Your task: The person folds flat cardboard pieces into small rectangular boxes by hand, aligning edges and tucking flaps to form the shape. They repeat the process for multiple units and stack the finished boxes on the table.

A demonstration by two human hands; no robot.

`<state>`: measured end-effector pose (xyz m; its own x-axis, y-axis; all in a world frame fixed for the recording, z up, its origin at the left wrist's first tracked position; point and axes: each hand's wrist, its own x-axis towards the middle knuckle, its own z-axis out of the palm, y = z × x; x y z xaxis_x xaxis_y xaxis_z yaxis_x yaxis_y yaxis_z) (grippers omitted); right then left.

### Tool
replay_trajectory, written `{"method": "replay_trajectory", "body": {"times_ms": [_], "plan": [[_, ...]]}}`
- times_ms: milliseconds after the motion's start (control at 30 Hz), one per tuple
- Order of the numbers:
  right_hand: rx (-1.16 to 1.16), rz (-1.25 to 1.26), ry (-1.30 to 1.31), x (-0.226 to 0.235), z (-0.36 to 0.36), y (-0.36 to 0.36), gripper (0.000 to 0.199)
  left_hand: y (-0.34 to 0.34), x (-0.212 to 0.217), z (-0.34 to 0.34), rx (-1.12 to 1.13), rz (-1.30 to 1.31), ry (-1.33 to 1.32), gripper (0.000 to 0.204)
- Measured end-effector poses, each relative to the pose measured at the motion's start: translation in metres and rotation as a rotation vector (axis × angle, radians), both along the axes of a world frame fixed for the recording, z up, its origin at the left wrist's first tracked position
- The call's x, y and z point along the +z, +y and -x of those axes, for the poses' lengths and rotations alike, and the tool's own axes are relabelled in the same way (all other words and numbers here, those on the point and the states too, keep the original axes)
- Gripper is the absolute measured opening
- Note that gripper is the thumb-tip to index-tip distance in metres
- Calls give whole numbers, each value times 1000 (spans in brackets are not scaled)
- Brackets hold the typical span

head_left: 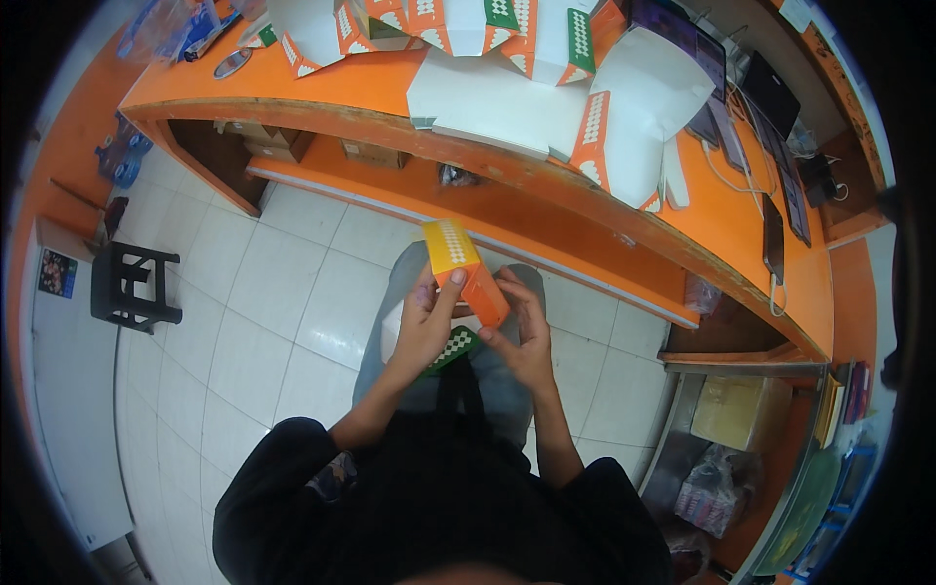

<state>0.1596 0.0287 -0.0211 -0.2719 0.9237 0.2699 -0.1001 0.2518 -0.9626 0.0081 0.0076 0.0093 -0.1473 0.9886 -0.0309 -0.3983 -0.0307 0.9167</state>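
Over my lap I hold a small folding carton (456, 255) with a yellow patterned panel and an orange side. My left hand (426, 317) grips its left side, the thumb pressed on the orange panel near the yellow edge. At the right, my right hand (526, 336) has its thumb and curled fingers about the carton's lower right edge. White card with a green patterned panel (453, 348) lies below, between my hands and over my thighs; whether it joins the held carton I cannot tell.
Several partly folded cartons (458, 24) and white card sheets (507, 97) lie on the orange desk (361, 83) ahead. Phones (772, 239) and cables are at its right. A black stool (136, 286) stands left; a shelf (673, 429) with wrapped goods is at right.
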Motion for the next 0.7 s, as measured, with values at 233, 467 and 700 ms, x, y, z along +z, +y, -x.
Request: {"method": "replay_trajectory", "body": {"times_ms": [233,467,700], "plan": [[-138,-120,-105,11,1,1,47,-2,-9,-8,58,-157,491,24],[-182,-56,-10,8,9,-6,26,-5,-4,-14,87,4,34,18],[-202,79,120,16,0,-5,17,2,-2,-1,170,-298,604,11]]}}
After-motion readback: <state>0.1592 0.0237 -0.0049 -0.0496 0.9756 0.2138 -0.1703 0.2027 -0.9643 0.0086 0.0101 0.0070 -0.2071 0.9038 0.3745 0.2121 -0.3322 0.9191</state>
